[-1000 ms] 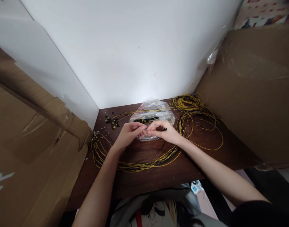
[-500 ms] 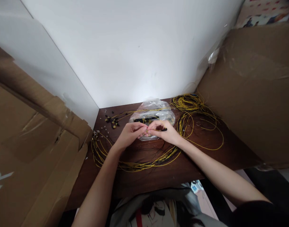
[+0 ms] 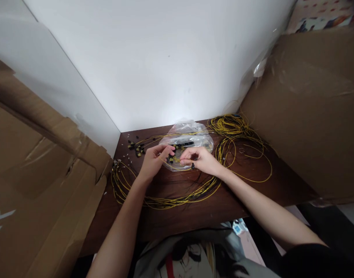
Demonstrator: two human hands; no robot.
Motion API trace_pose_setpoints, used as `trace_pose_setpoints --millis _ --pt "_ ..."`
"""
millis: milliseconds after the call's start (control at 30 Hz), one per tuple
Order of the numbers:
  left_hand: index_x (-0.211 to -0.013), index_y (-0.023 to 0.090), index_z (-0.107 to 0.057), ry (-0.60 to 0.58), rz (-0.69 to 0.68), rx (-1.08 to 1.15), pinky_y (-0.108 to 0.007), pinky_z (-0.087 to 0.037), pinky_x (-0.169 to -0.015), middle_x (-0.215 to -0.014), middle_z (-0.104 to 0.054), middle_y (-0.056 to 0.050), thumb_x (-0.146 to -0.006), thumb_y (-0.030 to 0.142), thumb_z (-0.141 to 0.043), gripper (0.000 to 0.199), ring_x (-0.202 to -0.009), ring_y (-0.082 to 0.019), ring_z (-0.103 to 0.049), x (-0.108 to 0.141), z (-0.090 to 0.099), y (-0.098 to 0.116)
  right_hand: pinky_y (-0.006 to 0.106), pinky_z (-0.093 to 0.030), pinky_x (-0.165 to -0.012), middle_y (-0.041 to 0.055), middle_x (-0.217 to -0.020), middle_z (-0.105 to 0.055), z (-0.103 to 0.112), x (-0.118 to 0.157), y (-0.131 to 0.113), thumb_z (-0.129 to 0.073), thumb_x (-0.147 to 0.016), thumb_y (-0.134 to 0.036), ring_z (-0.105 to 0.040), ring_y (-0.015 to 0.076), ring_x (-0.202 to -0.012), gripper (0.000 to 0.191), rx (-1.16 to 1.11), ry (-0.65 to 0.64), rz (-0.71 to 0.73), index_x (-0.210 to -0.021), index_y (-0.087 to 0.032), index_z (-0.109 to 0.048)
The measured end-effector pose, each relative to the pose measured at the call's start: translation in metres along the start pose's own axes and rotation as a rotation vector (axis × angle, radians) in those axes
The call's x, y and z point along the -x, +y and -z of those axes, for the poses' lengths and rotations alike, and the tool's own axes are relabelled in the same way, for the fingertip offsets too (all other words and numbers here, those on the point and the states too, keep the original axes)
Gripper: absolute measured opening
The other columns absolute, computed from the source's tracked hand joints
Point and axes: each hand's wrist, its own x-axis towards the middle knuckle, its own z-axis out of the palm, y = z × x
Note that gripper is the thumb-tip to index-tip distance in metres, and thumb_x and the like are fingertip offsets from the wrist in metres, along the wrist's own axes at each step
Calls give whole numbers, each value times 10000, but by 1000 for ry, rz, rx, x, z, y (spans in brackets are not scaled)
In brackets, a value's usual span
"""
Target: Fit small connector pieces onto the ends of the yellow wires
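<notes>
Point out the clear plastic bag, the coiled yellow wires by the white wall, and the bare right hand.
Clear plastic bag (image 3: 191, 126), head view: bare far part.
Coiled yellow wires (image 3: 229, 125), head view: coil's middle.
Bare right hand (image 3: 203, 159), head view: hand's middle.

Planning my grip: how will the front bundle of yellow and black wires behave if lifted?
The wire bundle would probably flex, since its thin strands lie in curves. Overlapping strands could snag one another.

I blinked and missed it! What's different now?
The left hand moved left, away from the right hand, which it touched before. The black piece beside the right hand shifted left and lower in view. I can't tell if anything was let go. The yellow coils and plastic bag stayed put.
</notes>
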Motion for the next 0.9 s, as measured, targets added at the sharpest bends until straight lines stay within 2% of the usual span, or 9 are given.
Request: trace_pose_setpoints --millis 100,267,367,467,567,667,800,900 --pt "-855 116 -691 70 2 66 -207 -350 -513 -615 -581 -14 -747 423 -607 336 -536 -90 -453 0 1 2 231 -403 -568 6 -648 -605 5 2 -3 -670 -720 -256 -509 89 -579 140 9 -118 -7 -728 -122 -632" --pt "-882 120 -691 37 28 197 -197 -306 -480 -542 -508 20 -720 394 -647 321 -493 -70 -411 1 3 5 244 -465 -619 18 -699 -649 10 4 -4 -704 -679 -226 -572 99 -616 150 -79 -372 -68 -774 -123 -651" --pt "-892 131 -690 6 50 220 -191 -291 -468 -552 -504 26 -724 387 -648 309 -481 -59 -393 1 5 3 244 -484 -629 21 -712 -665 13 4 -6 -713 -669 -220 -599 103 -634 188 -186 -388 -99 -824 -129 -656" --pt "-895 138 -689 -72 104 210 -189 -294 -468 -595 -536 13 -709 382 -665 307 -501 -63 -414 3 6 4 212 -469 -555 26 -709 -674 18 5 -10 -705 -683 -236 -603 100 -625 191 -298 -295 -112 -843 -140 -664" --pt "-864 146 -692 -129 138 205 -186 -311 -478 -667 -582 -7 -672 350 -705 280 -536 -66 -440 5 8 8 171 -358 -419 17 -649 -661 25 5 -13 -683 -709 -259 -523 65 -503 167 -355 -150 -72 -836 -150 -676" --pt "-819 151 -694 -130 138 242 -177 -276 -453 -643 -559 3 -660 324 -720 236 -508 -47 -391 7 11 9 185 -340 -425 4 -642 -647 33 3 -12 -684 -703 -265 -445 45 -448 158 -366 14 -25 -823 -162 -679" --pt "-763 145 -678 -116 165 424 -177 -179 -410 -541 -441 40 -632 319 -742 227 -451 -26 -270 5 15 6 240 -406 -554 7 -658 -617 39 -2 -3 -694 -682 -278 -516 91 -565 145 -147 285 32 -735 -147 -668" --pt "-734 135 -661 -85 178 533 -178 -152 -403 -507 -316 57 -647 359 -724 249 -451 -36 -233 2 16 3 264 -398 -575 -7 -600 -564 41 -3 1 -702 -677 -292 -482 101 -562 148 40 347 68 -708 -149 -676"
